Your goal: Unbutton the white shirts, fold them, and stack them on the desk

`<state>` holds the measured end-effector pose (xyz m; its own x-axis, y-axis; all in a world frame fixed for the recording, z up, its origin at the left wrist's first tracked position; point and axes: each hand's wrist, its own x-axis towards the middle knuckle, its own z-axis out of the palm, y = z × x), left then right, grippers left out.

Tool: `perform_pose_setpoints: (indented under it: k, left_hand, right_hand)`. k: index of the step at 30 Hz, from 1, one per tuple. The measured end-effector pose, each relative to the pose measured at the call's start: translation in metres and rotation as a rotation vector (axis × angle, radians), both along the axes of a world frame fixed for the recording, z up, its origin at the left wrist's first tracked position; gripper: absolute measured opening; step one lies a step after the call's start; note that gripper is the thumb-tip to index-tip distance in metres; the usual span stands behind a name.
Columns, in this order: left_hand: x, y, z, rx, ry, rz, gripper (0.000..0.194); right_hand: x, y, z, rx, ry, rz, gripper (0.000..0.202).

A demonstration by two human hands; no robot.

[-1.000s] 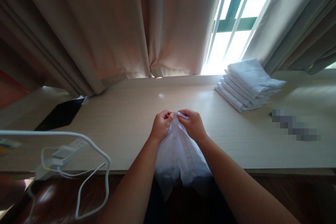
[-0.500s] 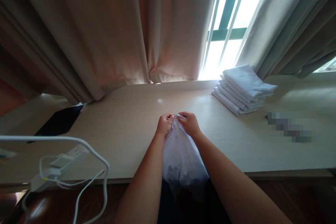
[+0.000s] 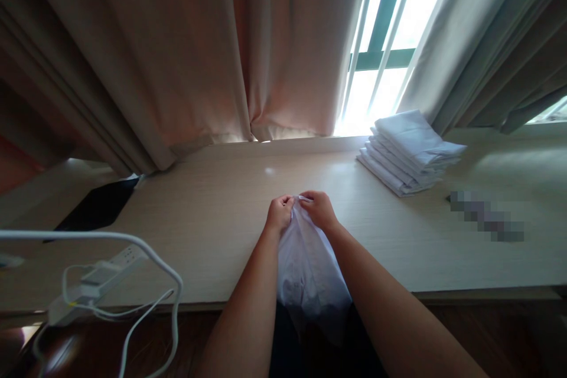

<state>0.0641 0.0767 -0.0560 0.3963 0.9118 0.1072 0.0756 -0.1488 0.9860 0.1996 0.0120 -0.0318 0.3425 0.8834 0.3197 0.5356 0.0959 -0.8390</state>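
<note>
A thin white garment (image 3: 310, 271) hangs from both hands over the table's front edge and down toward my lap. My left hand (image 3: 280, 212) pinches its top edge on one side, fingers closed. Close beside it, my right hand (image 3: 318, 208) grips the same top edge, thumb and fingers curled round the fabric. Lengthwise creases or seams run down the cloth, and its lower end fades into shadow. Whether it is a shirt or another kind of garment I cannot tell. Back right of my hands lies a stack of folded white cloths (image 3: 410, 150).
A light wooden table (image 3: 212, 207) spans the view below curtains (image 3: 292, 41) and a bright window. On the left are a flat black item (image 3: 100, 207), a white power strip (image 3: 110, 269) and a looping white cable (image 3: 146, 243). A blurred-out object (image 3: 485, 217) lies at right.
Both hands keep hold of the garment's top edge, almost in the same place. The view has shifted very slightly; the cloth's lower part sways a little.
</note>
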Motion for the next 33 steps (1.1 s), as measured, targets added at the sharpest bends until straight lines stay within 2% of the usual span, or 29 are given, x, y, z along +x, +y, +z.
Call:
perform_pose_setpoints:
  k: [9,18,33]
  left_hand:
    - [0.0,-0.001,0.001,0.001,-0.01,0.018,0.029]
    - [-0.001,-0.005,0.009,0.012,-0.03,0.011,0.032]
    - [0.0,-0.012,0.017,0.005,-0.059,0.005,0.031]
  right_hand:
    - [0.0,0.002,-0.003,-0.01,-0.029,-0.011,0.019]
    - [-0.002,-0.002,0.012,0.005,-0.069,-0.013,0.019]
    - [0.002,-0.008,0.021,-0.007,-0.104,0.014,0.021]
